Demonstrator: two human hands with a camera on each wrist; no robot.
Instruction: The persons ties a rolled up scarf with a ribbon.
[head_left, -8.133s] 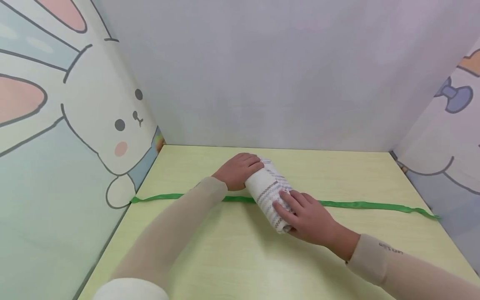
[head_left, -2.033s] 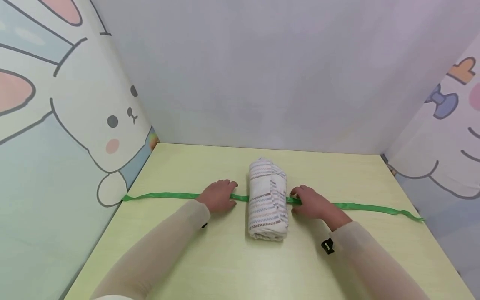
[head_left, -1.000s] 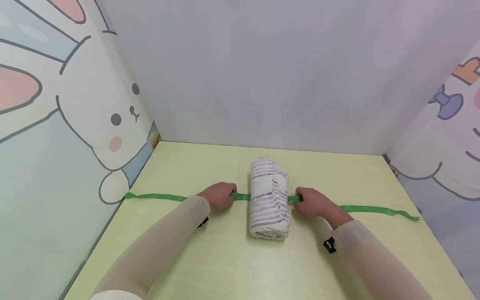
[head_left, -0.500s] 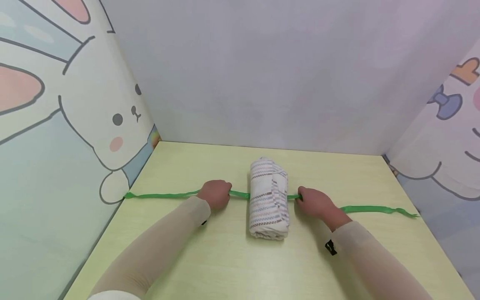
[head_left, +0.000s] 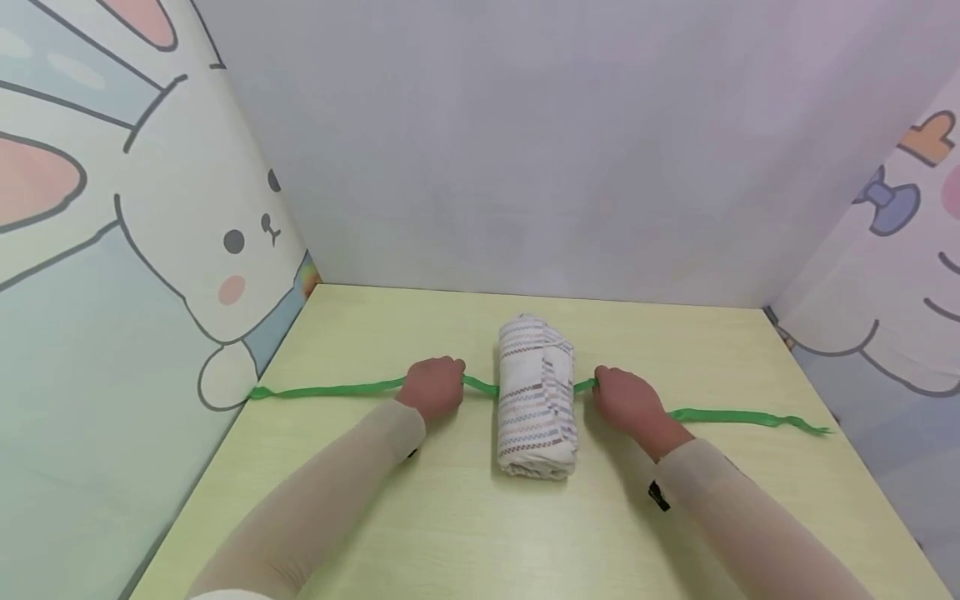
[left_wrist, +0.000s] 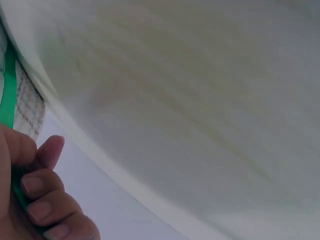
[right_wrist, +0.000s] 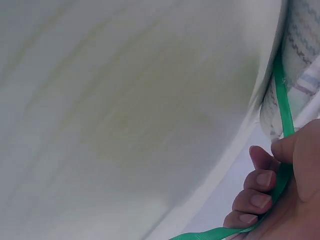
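A rolled white cloth (head_left: 525, 417) with striped bands lies lengthwise on the table in the head view, across a green ribbon (head_left: 330, 390) that passes beneath it. On its left side my left hand (head_left: 433, 388) grips the ribbon with curled fingers, a short way from the roll. Opposite it, my right hand (head_left: 628, 402) holds the ribbon close to the roll's right side. Both wrist views show the ribbon running through the curled fingers: left hand (left_wrist: 45, 195), right hand (right_wrist: 280, 180). Between each hand and the roll the ribbon slopes up off the table.
The pale yellow table (head_left: 465, 533) is bounded by a plain back wall (head_left: 510, 167). A rabbit-printed panel (head_left: 195, 208) stands on the left and another cartoon panel (head_left: 840, 317) on the right. Loose ribbon ends reach toward both sides.
The cloth went from being held in both hands to lying on the ribbon. My hands, loose beside it, then took hold of the ribbon and have raised it slightly. The roll stays put.
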